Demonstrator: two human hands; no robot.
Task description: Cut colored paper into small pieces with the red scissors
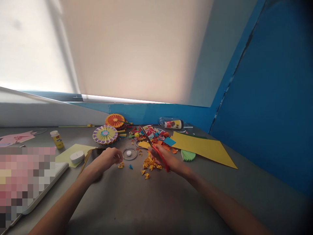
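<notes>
My right hand (163, 159) is closed round the red handles of a pair of scissors (153, 147), whose blades point up and away toward the scrap pile. My left hand (109, 158) is curled into a loose pinch just above the grey table (137, 202), beside a small yellow paper scrap (120, 165); what its fingers hold, if anything, I cannot make out. Between my hands lie several yellow and orange paper cuttings (149, 164) and a tiny blue piece (130, 167). A clear round lid (129, 153) with a white disc in it sits just beyond my left hand.
Two pleated paper rosettes (105, 134) (114, 120) and a heap of coloured scraps (149, 133) lie at the back. A yellow sheet (202, 147), a green folded fan (188, 155), a glue bottle (56, 139), a lying bottle (172, 123) and a blue wall (269, 98) surround them.
</notes>
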